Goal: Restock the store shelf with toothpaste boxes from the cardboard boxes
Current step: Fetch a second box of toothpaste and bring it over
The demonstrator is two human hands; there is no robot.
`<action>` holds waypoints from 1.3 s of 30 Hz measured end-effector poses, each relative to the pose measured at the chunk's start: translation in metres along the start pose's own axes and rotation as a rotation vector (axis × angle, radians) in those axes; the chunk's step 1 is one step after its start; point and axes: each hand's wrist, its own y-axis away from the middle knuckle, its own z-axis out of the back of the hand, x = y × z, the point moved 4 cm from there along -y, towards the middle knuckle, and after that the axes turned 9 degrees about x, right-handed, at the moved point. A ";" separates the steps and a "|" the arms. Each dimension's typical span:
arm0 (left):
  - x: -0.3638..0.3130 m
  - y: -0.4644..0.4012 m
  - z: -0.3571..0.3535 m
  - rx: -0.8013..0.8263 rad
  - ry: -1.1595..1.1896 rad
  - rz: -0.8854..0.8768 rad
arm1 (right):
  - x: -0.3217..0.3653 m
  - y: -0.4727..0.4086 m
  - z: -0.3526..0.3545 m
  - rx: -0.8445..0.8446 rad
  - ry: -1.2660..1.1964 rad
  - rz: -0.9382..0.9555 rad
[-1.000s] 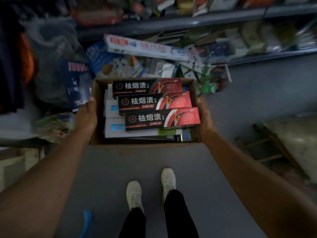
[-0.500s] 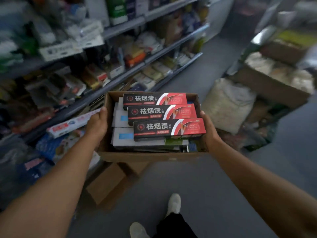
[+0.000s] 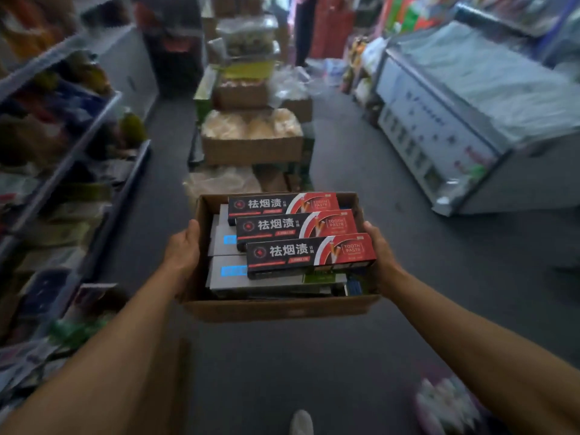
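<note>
An open brown cardboard box (image 3: 276, 307) is held in the air in front of me, over the aisle floor. My left hand (image 3: 183, 254) grips its left wall and my right hand (image 3: 381, 257) grips its right wall. On top inside lie three black-and-red toothpaste boxes (image 3: 310, 255), side by side and stepped. Under them are grey-white toothpaste boxes with blue labels (image 3: 229, 273) and a green one. The store shelf (image 3: 94, 136) with packed goods runs along my left.
Straight ahead, stacked cartons of goods (image 3: 251, 149) stand in the middle of the aisle. A chest freezer (image 3: 464, 120) lines the right side. Grey floor runs on both sides of the stack. Bags of goods (image 3: 445, 403) lie at the lower right. A person stands far back.
I have lifted the cardboard box from the floor pile by the shelf and turned right. The view now faces down the aisle, with the shelf on my left. Both hands keep the same hold.
</note>
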 end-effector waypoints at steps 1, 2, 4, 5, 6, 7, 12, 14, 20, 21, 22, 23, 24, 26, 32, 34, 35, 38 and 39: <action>-0.016 -0.009 -0.023 0.044 -0.011 -0.011 | 0.006 0.003 0.023 -0.043 -0.020 0.008; -0.033 -0.019 -0.047 0.090 -0.020 -0.025 | 0.013 0.006 0.045 -0.084 -0.036 0.014; -0.065 -0.038 -0.093 0.189 -0.038 -0.038 | 0.025 0.011 0.087 -0.151 -0.071 0.029; -0.079 -0.048 -0.115 0.232 -0.044 -0.043 | 0.031 0.012 0.106 -0.176 -0.096 0.038; -0.094 -0.057 -0.138 0.282 -0.057 -0.051 | 0.037 0.014 0.123 -0.206 -0.129 0.044; -0.109 -0.068 -0.161 0.334 -0.070 -0.066 | 0.042 0.017 0.139 -0.239 -0.156 0.050; -0.184 -0.109 -0.269 0.528 -0.142 -0.110 | 0.056 0.019 0.216 -0.478 -0.255 0.110; -0.212 -0.125 -0.312 0.617 -0.158 -0.147 | 0.059 0.018 0.244 -0.589 -0.311 0.132; -0.305 -0.150 -0.427 0.846 -0.347 -0.370 | 0.073 0.018 0.301 -0.816 -0.560 0.193; -0.318 -0.150 -0.447 0.870 -0.371 -0.411 | 0.075 0.020 0.312 -0.856 -0.584 0.220; -0.327 -0.148 -0.460 0.886 -0.387 -0.430 | 0.077 0.022 0.318 -0.880 -0.593 0.231; -0.337 -0.147 -0.478 0.906 -0.388 -0.451 | 0.080 0.023 0.328 -0.907 -0.599 0.239; -0.350 -0.144 -0.502 0.937 -0.400 -0.467 | 0.083 0.025 0.341 -0.940 -0.621 0.246; -0.370 -0.138 -0.555 0.989 -0.443 -0.503 | 0.085 0.030 0.372 -1.018 -0.670 0.260; -0.426 -0.115 -0.725 1.135 -0.492 -0.509 | 0.092 0.038 0.503 -1.177 -0.746 0.271; -0.451 -0.105 -0.784 1.182 -0.496 -0.525 | 0.101 0.038 0.553 -1.221 -0.776 0.274; -0.464 -0.098 -0.810 1.190 -0.506 -0.540 | 0.107 0.039 0.576 -1.244 -0.795 0.276; -0.510 -0.080 -0.888 1.209 -0.561 -0.600 | 0.131 0.044 0.649 -1.313 -0.836 0.302; -0.524 -0.075 -0.914 1.213 -0.570 -0.612 | 0.140 0.045 0.673 -1.326 -0.851 0.320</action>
